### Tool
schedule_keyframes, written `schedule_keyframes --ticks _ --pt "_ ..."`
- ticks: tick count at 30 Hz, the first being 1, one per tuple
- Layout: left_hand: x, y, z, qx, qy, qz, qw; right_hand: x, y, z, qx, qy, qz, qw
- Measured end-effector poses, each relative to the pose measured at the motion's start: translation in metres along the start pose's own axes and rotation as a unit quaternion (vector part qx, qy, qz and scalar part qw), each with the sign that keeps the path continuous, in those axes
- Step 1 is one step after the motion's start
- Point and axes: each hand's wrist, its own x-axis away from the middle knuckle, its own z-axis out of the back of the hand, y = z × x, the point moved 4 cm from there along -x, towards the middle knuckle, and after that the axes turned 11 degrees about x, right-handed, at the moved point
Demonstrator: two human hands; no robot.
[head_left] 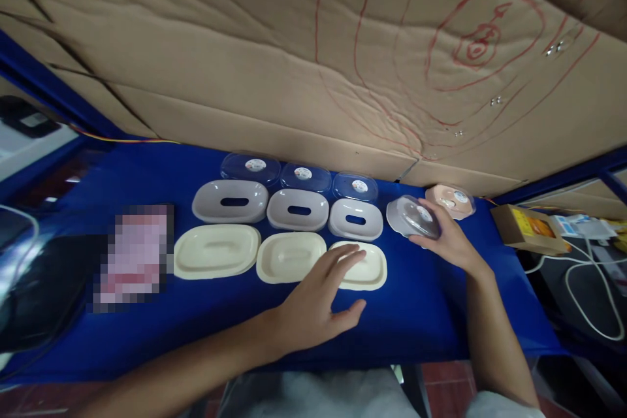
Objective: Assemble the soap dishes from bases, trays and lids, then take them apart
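Left hand (316,310) hangs open over a cream oval tray (373,268) while the right hand (448,238) grips a clear-lidded oval box (407,214), whose smooth plastic might slip should that one-ended hold loosen.

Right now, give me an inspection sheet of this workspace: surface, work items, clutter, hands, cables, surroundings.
Surface: blue table, partly covered by the items.
Work items: three clear lids at the back, three slotted grey pieces, three cream pieces in front; a clear-covered container and a peach container to their right.
Clutter: cardboard box at right; pixelated object at left, identity unclear.
Hands: left hand open, over the rightmost cream piece, contact unclear; right hand grips the clear-covered container.
Cables: white cable at right; yellow-and-red cable at back left.
Surroundings: cardboard wall with red lines; reddish floor.
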Motion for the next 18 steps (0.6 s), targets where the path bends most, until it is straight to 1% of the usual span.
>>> schedule_keyframes --ticks 1,3,5,6,8,10,11,12,13,14,15,16,18 --pt "0.000 0.000 0.001 0.081 0.018 0.020 0.996 0.004 -0.010 0.006 -0.020 -0.007 0.005 1.000" --pt "0.001 -0.004 0.001 0.219 0.036 0.061 0.973 0.013 -0.038 0.012 -0.052 -0.031 0.039 0.997" --pt "0.002 -0.008 -0.002 0.312 0.037 0.087 0.945 0.023 -0.073 0.010 -0.067 -0.058 0.097 0.991" --pt "0.003 -0.010 -0.005 0.340 0.034 0.097 0.935 0.028 -0.091 0.006 -0.069 -0.077 0.126 0.987" --pt "0.004 -0.012 -0.007 0.359 0.035 0.115 0.925 0.033 -0.120 -0.004 -0.074 -0.110 0.174 0.976" --pt "0.005 -0.011 -0.008 0.351 0.038 0.127 0.927 0.034 -0.134 -0.011 -0.089 -0.129 0.206 0.966" --pt "0.005 -0.010 -0.008 0.346 0.041 0.131 0.928 0.031 -0.134 -0.012 -0.103 -0.132 0.213 0.963" --pt "0.005 -0.009 -0.008 0.344 0.043 0.133 0.929 0.027 -0.128 -0.011 -0.118 -0.125 0.210 0.963" --pt "0.005 -0.007 -0.007 0.344 0.043 0.134 0.928 0.020 -0.117 -0.009 -0.130 -0.106 0.196 0.966" --pt "0.004 -0.006 -0.007 0.344 0.042 0.135 0.928 0.012 -0.102 -0.006 -0.133 -0.078 0.171 0.973" --pt "0.004 -0.005 -0.007 0.341 0.040 0.134 0.930 0.003 -0.082 -0.003 -0.123 -0.038 0.137 0.982" --pt "0.004 -0.005 -0.007 0.337 0.037 0.131 0.932 -0.007 -0.061 0.000 -0.092 0.008 0.097 0.991" --pt "0.004 -0.005 -0.007 0.324 0.033 0.118 0.938 -0.025 -0.020 0.000 0.010 0.060 0.024 0.998"
